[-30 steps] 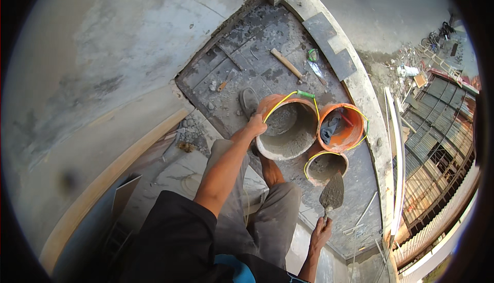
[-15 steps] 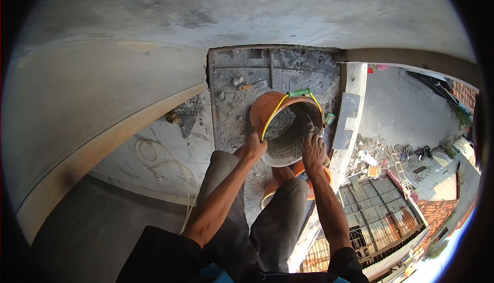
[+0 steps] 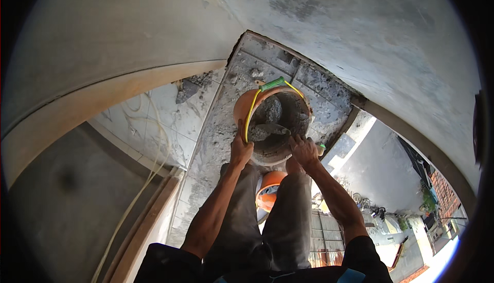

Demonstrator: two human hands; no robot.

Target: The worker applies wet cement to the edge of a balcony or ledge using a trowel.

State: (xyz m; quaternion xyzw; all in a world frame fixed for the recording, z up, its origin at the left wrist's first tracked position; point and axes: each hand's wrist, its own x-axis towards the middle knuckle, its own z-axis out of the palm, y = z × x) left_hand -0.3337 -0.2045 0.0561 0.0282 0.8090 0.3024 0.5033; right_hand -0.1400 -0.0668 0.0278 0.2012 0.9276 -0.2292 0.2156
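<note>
An orange bucket with a yellow bail and a green grip is tilted with its mouth toward me. Grey mortar coats its inside wall, and a wet lump lies within. Also inside is a flat mortar-covered tool, apparently a trowel. My left hand is closed on the bucket's left side, next to the lower end of the bail. With fingers curled over the near right rim, my right hand grips the bucket too. The bucket's underside is hidden.
A second orange bucket stands between my legs. Mortar and rubble cover the grey floor. At left are a wooden beam and a pale hose. Walls close in ahead; on the right a ledge borders a drop to roofs below.
My view has turned, so walls and floor appear rotated. The bucket sits slightly left in view, its mouth facing me more. The tool inside now shows nearer the mouth's middle, apart from my right hand.
</note>
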